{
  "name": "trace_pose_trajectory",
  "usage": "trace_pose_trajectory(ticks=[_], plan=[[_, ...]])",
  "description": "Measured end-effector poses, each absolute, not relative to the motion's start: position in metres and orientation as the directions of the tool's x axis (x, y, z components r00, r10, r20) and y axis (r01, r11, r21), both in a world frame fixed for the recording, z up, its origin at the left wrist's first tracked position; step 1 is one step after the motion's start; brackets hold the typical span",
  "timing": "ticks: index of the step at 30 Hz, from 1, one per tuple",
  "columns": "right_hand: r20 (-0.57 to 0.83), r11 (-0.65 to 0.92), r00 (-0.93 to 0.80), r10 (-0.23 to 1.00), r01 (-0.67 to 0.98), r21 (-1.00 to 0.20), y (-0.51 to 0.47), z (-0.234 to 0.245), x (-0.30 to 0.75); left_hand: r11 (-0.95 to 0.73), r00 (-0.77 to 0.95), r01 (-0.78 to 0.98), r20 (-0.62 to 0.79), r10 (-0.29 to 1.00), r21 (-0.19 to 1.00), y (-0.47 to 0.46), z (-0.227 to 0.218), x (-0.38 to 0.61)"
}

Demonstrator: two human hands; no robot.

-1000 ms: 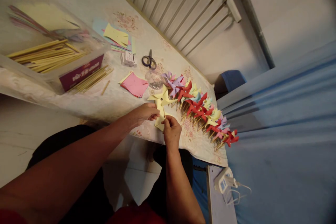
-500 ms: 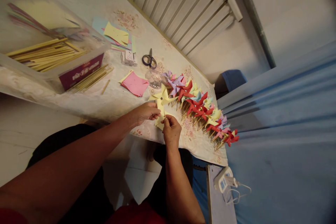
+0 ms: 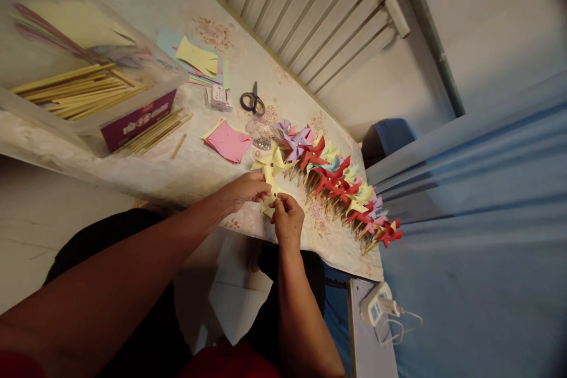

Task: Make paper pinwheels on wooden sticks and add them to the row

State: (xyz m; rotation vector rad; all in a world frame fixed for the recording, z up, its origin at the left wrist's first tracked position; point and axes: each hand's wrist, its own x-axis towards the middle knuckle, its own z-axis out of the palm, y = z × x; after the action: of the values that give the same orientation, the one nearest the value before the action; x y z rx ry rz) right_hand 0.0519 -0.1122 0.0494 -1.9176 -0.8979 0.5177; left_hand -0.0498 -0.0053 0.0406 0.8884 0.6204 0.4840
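A yellow paper pinwheel (image 3: pixel 271 169) lies at the near edge of the table (image 3: pixel 195 171). My left hand (image 3: pixel 247 188) pinches its lower left side with closed fingers. My right hand (image 3: pixel 287 218) is closed on the lower part of the same pinwheel, fingertips meeting those of the left hand. What the right fingers pinch besides the paper is too small to make out. Just right of my hands, a row of finished pinwheels (image 3: pixel 341 184) in red, yellow, purple and pink stretches along the table.
A clear tub (image 3: pixel 88 100) with yellow sticks and coloured paper stands at the left, loose sticks (image 3: pixel 155 133) beside it. Pink paper squares (image 3: pixel 228 143), scissors (image 3: pixel 252 101), a small white box (image 3: pixel 218 97) and a paper stack (image 3: pixel 195 59) lie behind. A power strip (image 3: pixel 378 306) sits lower right.
My right hand has crept slightly up and left, closer to my left fingertips. The pinwheel and everything else on the table keep their places.
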Motion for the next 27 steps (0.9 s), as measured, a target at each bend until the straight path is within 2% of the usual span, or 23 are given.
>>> trace_pose_trajectory(ticks=[19, 27], plan=[[-0.08, -0.262, 0.631, 0.772, 0.201, -0.944, -0.1088, 0.0461, 0.0518, 0.539, 0.736, -0.161, -0.264, 0.624, 0.826, -0.0061, 0.0368, -0.0499], [-0.093, -0.253, 0.606, 0.79, 0.183, -0.95, -0.1073, 0.0447, 0.0504, 0.545, 0.732, -0.172, -0.264, 0.628, 0.82, -0.0086, 0.0404, -0.0496]])
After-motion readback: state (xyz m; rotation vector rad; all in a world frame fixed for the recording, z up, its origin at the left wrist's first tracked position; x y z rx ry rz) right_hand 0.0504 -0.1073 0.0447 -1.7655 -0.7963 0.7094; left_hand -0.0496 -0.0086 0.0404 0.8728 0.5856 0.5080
